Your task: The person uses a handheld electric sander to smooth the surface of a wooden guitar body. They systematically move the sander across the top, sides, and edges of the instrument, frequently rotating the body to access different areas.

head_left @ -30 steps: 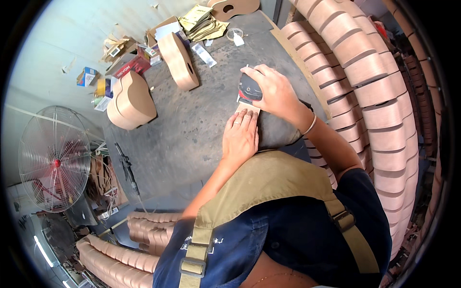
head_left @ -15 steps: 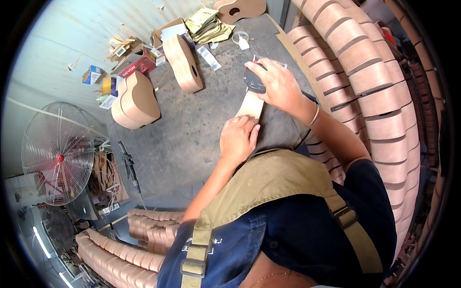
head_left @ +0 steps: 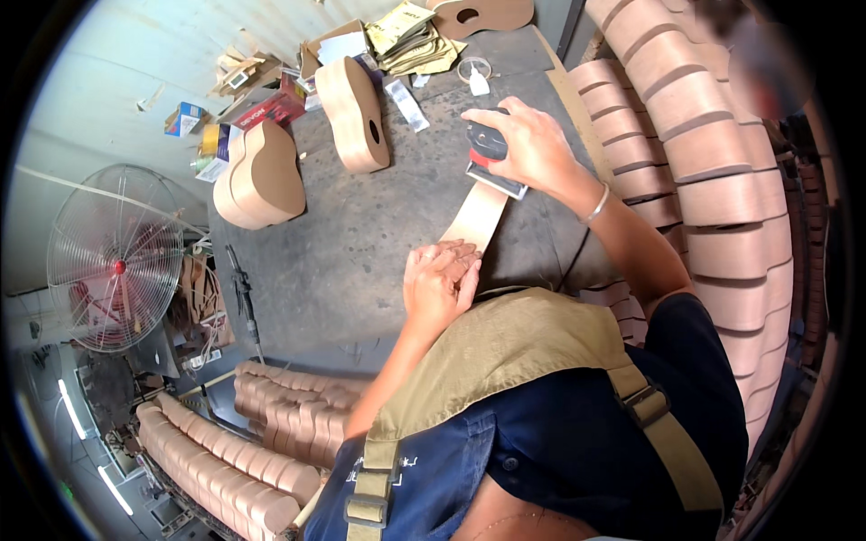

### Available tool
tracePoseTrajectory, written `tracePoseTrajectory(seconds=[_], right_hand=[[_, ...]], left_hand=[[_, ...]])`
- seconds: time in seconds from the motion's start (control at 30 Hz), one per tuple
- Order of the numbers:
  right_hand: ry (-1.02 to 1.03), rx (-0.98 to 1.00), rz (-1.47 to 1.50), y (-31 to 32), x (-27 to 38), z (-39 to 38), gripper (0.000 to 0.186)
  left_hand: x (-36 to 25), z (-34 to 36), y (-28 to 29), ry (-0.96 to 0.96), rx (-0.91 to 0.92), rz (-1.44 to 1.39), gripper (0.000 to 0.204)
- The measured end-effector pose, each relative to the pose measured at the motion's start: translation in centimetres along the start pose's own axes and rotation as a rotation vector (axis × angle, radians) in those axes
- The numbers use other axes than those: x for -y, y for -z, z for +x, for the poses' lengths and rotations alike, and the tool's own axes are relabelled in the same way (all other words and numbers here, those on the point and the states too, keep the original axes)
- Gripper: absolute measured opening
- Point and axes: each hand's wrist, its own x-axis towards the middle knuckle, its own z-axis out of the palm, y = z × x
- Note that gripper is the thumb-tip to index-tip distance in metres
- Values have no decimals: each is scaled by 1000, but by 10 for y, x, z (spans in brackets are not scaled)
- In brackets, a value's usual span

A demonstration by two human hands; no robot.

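Note:
My right hand (head_left: pixel 541 149) is closed round a small black and red palm sander (head_left: pixel 488 144). Its flat pad lies at the far end of a pale, curved wooden strip (head_left: pixel 475 216), which looks like the side of a small guitar body; the rest of this piece is hidden. At the near end, close to my apron, my left hand (head_left: pixel 437 281) grips the wood with bent fingers across its face and the thumb at the edge. Farther left on the dark table stand two similar pale guitar bodies (head_left: pixel 347 113), (head_left: pixel 262 176), the first with a sound hole.
Yellow packets (head_left: pixel 415 41), a red box (head_left: pixel 271 106) and a white bottle (head_left: pixel 478 83) lie along the table's (head_left: pixel 316 288) far side. An air gun (head_left: pixel 244 293) hangs at its left edge, near a fan (head_left: pixel 117 257). Stacked wooden bodies (head_left: pixel 713 171) rise at the right.
The sander has tilted, so its red band and pad edge now show. My left hand has slid nearer to me, baring more wood. The whole view has shifted slightly.

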Motion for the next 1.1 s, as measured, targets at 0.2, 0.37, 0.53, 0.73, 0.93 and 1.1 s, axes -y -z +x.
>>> tracePoseTrajectory(seconds=[0.2,0.37,0.53,0.73,0.93,1.1], right_hand=[[-51,338,335,14,14,-3,71],[-536,593,606,-3,-86,35,67],[-96,401,443,-5,-53,24,70],[-357,624,698,-18,-86,36,71],[-721,634,1163,-118,-183,-17,64],[-265,464,658,-47,-110,30,71]], left_hand=[[4,0,-6,22,18,42,14],[2,9,-1,34,67,65,18],[1,14,-1,72,120,44,24],[2,16,1,81,118,32,26],[6,15,-2,36,145,46,28],[3,19,-5,27,138,51,29]])
